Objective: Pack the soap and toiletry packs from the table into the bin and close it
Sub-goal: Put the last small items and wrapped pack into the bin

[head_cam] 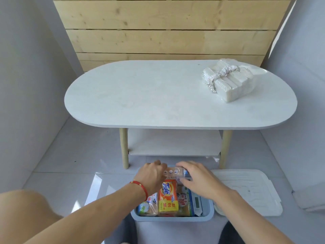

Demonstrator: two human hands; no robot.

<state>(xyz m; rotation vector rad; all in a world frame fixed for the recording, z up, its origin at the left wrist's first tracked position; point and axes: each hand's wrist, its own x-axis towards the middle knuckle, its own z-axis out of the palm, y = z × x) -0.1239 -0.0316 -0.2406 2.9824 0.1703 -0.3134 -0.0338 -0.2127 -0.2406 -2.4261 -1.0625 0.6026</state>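
Observation:
A light blue bin (173, 218) stands on the floor in front of the table and holds several soap packs, among them an orange Tide pack (168, 197). Over the bin's far end my left hand (152, 174) and my right hand (197, 176) together hold a clear-wrapped soap pack (174, 173). A white plastic-wrapped toiletry bundle (228, 80) lies on the far right of the white oval table (158, 95). The bin's white lid (249, 191) lies flat on the floor to the right of the bin.
The table has wooden legs and a lower shelf (173, 145). A wooden slat wall stands behind it, with white panels at both sides. My knees show at the bottom edge, on either side of the bin.

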